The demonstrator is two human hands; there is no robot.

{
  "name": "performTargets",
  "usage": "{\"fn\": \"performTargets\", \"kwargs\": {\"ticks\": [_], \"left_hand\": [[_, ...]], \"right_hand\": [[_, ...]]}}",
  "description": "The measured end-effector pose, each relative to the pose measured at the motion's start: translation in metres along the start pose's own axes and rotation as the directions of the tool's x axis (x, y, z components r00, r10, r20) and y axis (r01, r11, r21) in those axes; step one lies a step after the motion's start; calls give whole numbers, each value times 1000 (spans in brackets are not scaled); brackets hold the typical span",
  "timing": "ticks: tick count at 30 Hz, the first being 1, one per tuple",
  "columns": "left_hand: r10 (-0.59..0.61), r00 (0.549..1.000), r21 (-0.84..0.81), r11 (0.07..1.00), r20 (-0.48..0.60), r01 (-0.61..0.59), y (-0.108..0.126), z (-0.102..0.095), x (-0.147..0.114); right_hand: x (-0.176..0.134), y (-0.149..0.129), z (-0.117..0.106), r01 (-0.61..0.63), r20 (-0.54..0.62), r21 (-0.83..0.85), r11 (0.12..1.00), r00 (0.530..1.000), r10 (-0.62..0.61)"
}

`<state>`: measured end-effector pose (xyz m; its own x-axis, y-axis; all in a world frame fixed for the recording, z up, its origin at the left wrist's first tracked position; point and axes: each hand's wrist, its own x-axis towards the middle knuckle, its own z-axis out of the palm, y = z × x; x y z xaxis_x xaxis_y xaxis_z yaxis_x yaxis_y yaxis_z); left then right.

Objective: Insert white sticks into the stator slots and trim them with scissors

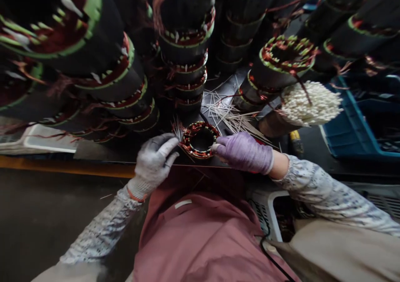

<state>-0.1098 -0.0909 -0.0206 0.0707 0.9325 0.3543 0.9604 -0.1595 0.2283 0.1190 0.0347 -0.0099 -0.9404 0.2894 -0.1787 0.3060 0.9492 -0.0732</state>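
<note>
A motor stator [190, 149] with copper windings and a dark round bore sits near the front edge of the dark bench. My left hand [153, 159], in a whitish-grey glove, is at the stator's left side. Its thumb and fingers are closed by a bundle of thin pale strands [178, 130] that fans upward; the exact grip is partly hidden. On the opposite side, my right hand [245, 150], in a purple glove, has its bent fingertips closed at the stator's right rim. Whether they also hold something small cannot be seen.
Tall stacks of stators [187, 36] rise behind and to the left. Loose thin sticks [231, 115] lie behind the stator. A bundle of white tubes [312, 103], a shorter stator stack [281, 69] and a blue crate [350, 128] stand right. Below is a white basket [275, 196].
</note>
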Motion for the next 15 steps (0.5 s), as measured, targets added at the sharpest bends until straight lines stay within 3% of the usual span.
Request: {"fn": "performTargets", "kwargs": {"ticks": [4,8,11,15], "left_hand": [[81,996,43,996,31,-82,-3,2,5],[234,970,140,965,-65,-223,0,-4,10],[381,924,134,914,37,-382,1,-3,18],[477,851,109,855,221,-507,0,7,29]], "right_hand": [[-7,-7,19,-6,-176,80,997,984,20],[-17,-14,34,-102,-404,203,974,897,178],[-14,-19,40,-121,-381,259,958,899,216],[-6,-22,42,-126,-315,257,958,926,207]]}}
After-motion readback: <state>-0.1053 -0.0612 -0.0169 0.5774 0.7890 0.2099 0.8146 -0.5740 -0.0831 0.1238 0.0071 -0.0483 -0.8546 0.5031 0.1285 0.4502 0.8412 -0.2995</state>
